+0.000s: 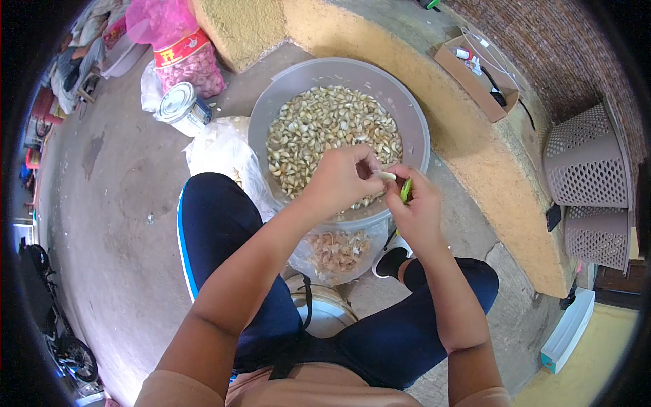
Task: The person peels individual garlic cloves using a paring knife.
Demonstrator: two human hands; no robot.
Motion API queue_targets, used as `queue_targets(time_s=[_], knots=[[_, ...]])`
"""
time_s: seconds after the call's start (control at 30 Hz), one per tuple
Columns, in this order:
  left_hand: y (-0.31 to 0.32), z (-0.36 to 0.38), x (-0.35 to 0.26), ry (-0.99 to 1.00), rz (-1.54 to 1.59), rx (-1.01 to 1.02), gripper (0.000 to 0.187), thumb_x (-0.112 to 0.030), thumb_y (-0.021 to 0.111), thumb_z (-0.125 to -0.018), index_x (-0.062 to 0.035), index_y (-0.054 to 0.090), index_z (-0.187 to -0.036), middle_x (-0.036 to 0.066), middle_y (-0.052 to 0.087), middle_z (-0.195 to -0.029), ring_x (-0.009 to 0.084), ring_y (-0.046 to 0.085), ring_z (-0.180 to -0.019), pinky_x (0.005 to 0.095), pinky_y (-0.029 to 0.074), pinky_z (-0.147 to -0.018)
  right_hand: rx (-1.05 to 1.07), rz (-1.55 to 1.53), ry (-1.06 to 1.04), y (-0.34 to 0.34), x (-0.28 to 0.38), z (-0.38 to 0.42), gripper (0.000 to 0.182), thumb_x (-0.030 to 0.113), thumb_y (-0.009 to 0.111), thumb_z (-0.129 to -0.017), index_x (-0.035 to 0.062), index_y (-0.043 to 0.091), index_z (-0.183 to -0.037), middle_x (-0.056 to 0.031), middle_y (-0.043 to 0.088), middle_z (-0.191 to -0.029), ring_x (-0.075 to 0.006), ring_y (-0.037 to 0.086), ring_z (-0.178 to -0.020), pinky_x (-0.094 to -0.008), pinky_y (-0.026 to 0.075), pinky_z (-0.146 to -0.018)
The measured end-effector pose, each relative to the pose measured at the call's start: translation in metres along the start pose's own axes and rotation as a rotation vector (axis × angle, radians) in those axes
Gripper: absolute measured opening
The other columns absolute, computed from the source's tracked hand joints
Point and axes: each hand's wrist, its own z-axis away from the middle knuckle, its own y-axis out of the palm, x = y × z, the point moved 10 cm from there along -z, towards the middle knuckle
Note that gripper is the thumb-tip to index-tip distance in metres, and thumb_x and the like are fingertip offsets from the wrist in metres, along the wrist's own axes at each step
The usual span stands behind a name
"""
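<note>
Over the near right rim of a large grey tub, my two hands meet. My left hand pinches a pale garlic clove between thumb and fingers. Held in my right hand is a small tool with a bright green handle, likely a paring knife; its blade is hidden. My right fingertips touch the clove too. Many garlic cloves fill the tub below, apparently in water. Closer to me, a clear plastic container holds brownish papery skins.
Left of the tub are a white plastic bag, a metal can and a pink mesh sack of garlic. A yellow ledge runs along the right, bearing a cardboard box. Grey perforated baskets stand beyond.
</note>
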Motion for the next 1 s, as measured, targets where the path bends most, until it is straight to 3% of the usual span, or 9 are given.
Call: queue_targets(time_s=[0.27, 0.37, 0.47, 0.57, 0.67, 0.77, 0.87, 0.97, 1.0], knots=[[0.012, 0.0, 0.014, -0.098, 0.163, 0.122, 0.009, -0.001, 0.06, -0.067, -0.0005, 0.053, -0.072, 0.002, 0.054, -0.064, 0.0066, 0.05, -0.058, 0.0211, 0.041, -0.051, -0.017, -0.007, 0.022, -0.002, 0.005, 0.0, 0.012, 0.003, 0.055, -0.073, 0.0, 0.057, -0.085, -0.0027, 0.052, -0.066, -0.0094, 0.046, -0.056, -0.0224, 0.037, -0.052], [0.022, 0.0, 0.023, -0.128, 0.357, 0.195, 0.006, 0.001, 0.056, -0.07, 0.0002, 0.052, -0.073, 0.004, 0.054, -0.066, 0.0086, 0.052, -0.058, 0.0224, 0.043, -0.053, 0.012, -0.082, 0.14, 0.001, -0.009, 0.001, 0.018, 0.011, 0.06, -0.072, -0.0011, 0.057, -0.085, -0.0103, 0.055, -0.065, -0.0177, 0.053, -0.054, -0.0287, 0.041, -0.051], [0.025, 0.001, 0.023, -0.161, 0.373, 0.242, 0.008, -0.001, 0.057, -0.073, 0.0016, 0.053, -0.08, 0.005, 0.055, -0.068, 0.0107, 0.054, -0.06, 0.0234, 0.045, -0.055, 0.023, -0.221, 0.323, 0.009, -0.038, 0.008, 0.018, 0.012, 0.057, -0.076, -0.0018, 0.056, -0.088, -0.0076, 0.055, -0.064, -0.0123, 0.051, -0.05, -0.0257, 0.04, -0.047], [0.021, -0.003, 0.03, -0.277, 0.439, 0.191, 0.021, -0.007, 0.062, -0.074, 0.0017, 0.053, -0.091, 0.005, 0.056, -0.075, 0.0116, 0.054, -0.065, 0.0233, 0.046, -0.058, -0.017, -0.633, 0.625, 0.018, -0.054, 0.015, 0.017, 0.011, 0.054, -0.08, -0.0024, 0.055, -0.091, -0.0051, 0.055, -0.063, -0.0083, 0.046, -0.047, -0.0225, 0.037, -0.042], [0.018, -0.005, 0.021, -0.19, 0.299, 0.205, 0.036, -0.015, 0.064, -0.075, -0.0008, 0.051, -0.106, 0.005, 0.056, -0.088, 0.0127, 0.054, -0.077, 0.0229, 0.046, -0.063, 0.046, -0.797, 0.693, 0.028, -0.053, 0.017, 0.015, 0.009, 0.053, -0.082, -0.0017, 0.051, -0.092, -0.0046, 0.051, -0.063, -0.0068, 0.038, -0.041, -0.0205, 0.032, -0.038], [0.017, -0.003, 0.0, 0.029, 0.184, 0.231, 0.04, -0.015, 0.062, -0.076, -0.0049, 0.05, -0.113, 0.005, 0.054, -0.099, 0.0122, 0.05, -0.088, 0.0236, 0.044, -0.071, 0.103, -0.869, 0.773, 0.034, -0.06, 0.021, 0.01, 0.011, 0.053, -0.081, 0.0004, 0.052, -0.082, -0.0021, 0.05, -0.061, -0.0056, 0.037, -0.041, -0.0205, 0.031, -0.038], [0.012, -0.003, 0.005, -0.043, 0.341, 0.222, 0.041, -0.013, 0.061, -0.077, -0.0071, 0.049, -0.116, 0.005, 0.053, -0.104, 0.0113, 0.048, -0.092, 0.0253, 0.042, -0.078, 0.093, -1.119, 0.923, 0.037, -0.058, 0.024, 0.01, 0.012, 0.053, -0.08, 0.0019, 0.051, -0.079, -0.0012, 0.048, -0.061, -0.0052, 0.035, -0.039, -0.0199, 0.03, -0.037], [0.015, -0.004, 0.018, -0.228, 0.422, 0.328, 0.042, -0.008, 0.062, -0.075, -0.0056, 0.05, -0.115, 0.003, 0.054, -0.104, 0.0116, 0.048, -0.095, 0.027, 0.041, -0.081, 0.314, -1.166, 0.94, 0.044, -0.053, 0.026, 0.01, 0.012, 0.053, -0.08, 0.0021, 0.051, -0.079, -0.001, 0.048, -0.06, -0.0051, 0.034, -0.037, -0.0198, 0.028, -0.035], [0.014, -0.006, 0.013, -0.138, 0.34, 0.333, 0.041, -0.006, 0.061, -0.074, -0.0058, 0.051, -0.114, 0.003, 0.054, -0.105, 0.0124, 0.048, -0.096, 0.0272, 0.041, -0.082, 0.356, -1.136, 0.931, 0.044, -0.051, 0.026, 0.01, 0.012, 0.054, -0.08, 0.0022, 0.051, -0.079, -0.001, 0.048, -0.06, -0.005, 0.034, -0.037, -0.0198, 0.028, -0.035]])
